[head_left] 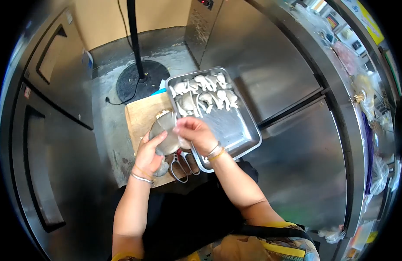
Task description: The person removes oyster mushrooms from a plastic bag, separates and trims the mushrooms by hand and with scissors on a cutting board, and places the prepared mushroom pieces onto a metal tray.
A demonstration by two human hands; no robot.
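My left hand (149, 151) is closed around a grey oyster mushroom cluster (166, 135), its thumb lying across the broad cap. At the cluster's right edge, the fingers of my right hand (198, 134) are pinched together on the mushroom. Beneath both hands is a wooden board (142, 114). Scissors (179, 167) with white-rimmed handles lie at its near end, their blades hidden. To the right stands a metal tray (240, 137), where torn oyster mushroom pieces (204, 95) are laid in two rows at the far end. Another grey mushroom piece (162, 167) shows below my left hand.
A black pole stands on a round base (142, 80) behind the board, with a cable beside it. Steel cabinets (270, 52) rise on the right, and more steel doors (49, 143) stand on the left. Plastic bags (362, 87) crowd a shelf at far right.
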